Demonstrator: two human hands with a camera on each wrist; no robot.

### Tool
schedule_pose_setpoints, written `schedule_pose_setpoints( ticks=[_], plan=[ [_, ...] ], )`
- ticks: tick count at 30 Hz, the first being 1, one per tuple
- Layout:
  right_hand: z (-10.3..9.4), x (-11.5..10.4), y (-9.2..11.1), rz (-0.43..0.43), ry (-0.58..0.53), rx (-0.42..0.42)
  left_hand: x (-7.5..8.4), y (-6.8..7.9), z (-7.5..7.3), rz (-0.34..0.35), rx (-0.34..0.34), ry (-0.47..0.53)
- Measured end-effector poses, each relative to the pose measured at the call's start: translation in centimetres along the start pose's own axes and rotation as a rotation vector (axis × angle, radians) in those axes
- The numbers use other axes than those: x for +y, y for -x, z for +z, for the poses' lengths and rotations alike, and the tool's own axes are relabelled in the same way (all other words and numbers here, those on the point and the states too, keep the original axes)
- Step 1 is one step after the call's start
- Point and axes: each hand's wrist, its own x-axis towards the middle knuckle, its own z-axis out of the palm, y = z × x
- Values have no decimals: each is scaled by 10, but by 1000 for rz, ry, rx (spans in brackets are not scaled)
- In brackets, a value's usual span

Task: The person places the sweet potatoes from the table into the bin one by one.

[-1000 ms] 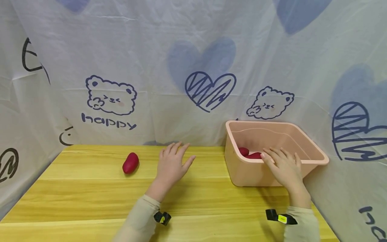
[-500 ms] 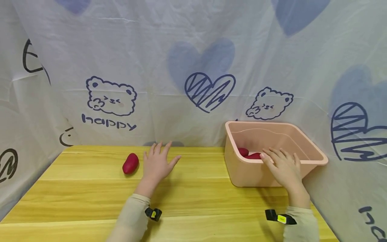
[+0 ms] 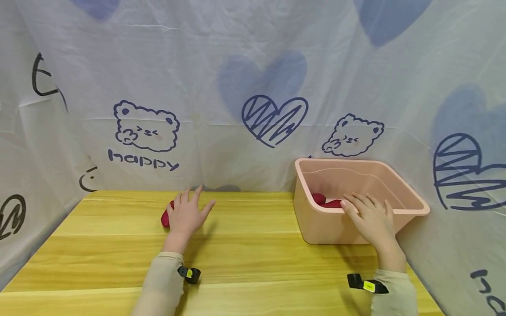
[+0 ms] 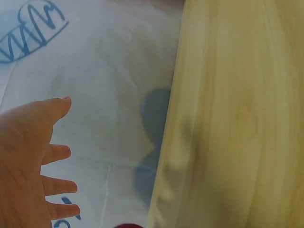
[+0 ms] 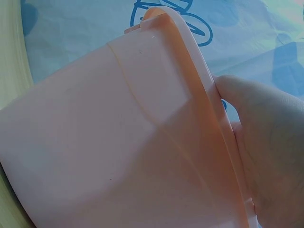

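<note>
My left hand [image 3: 185, 219] is over the left part of the table, fingers spread and held straight. It overlaps a smooth, dark red, bean-shaped thing [image 3: 164, 220] and hides much of it. In the left wrist view, the left hand [image 4: 28, 161] shows nothing between thumb and fingers, and a sliver of the red thing [image 4: 128, 226] peeks in at the bottom. My right hand [image 3: 371, 219] rests over the near rim of a pink plastic bin [image 3: 312, 226], fingers reaching inside and barely bent. In the right wrist view, its thumb [image 5: 230, 88] lies at the rim.
Inside the bin sit two similar dark red things [image 3: 318, 199], partly hidden by the near wall. Behind the wooden table [image 3: 253, 263] hangs a pale printed sheet [image 3: 197, 79], which also closes off both sides. The bin stands at the table's back right.
My left hand has moved left across the table, from beside the red thing to over it. The right hand and bin have stayed put.
</note>
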Motion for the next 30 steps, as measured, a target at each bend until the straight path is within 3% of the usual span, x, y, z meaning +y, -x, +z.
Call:
schedule_pose_setpoints(
  ticks=[7, 14, 23, 30],
  plan=[
    [1, 0, 0, -1, 0, -4, -20, -3, 1, -38, -13, 6],
    [0, -1, 1, 4, 4, -15, -37, -3, 2, -83, -99, -9],
    [0, 0, 2, 7, 7, -18, -46, -2, 4, -121, -185, -34],
    [0, 0, 1, 2, 8, -8, -48, 0, 5, -150, -185, -12]
  ],
)
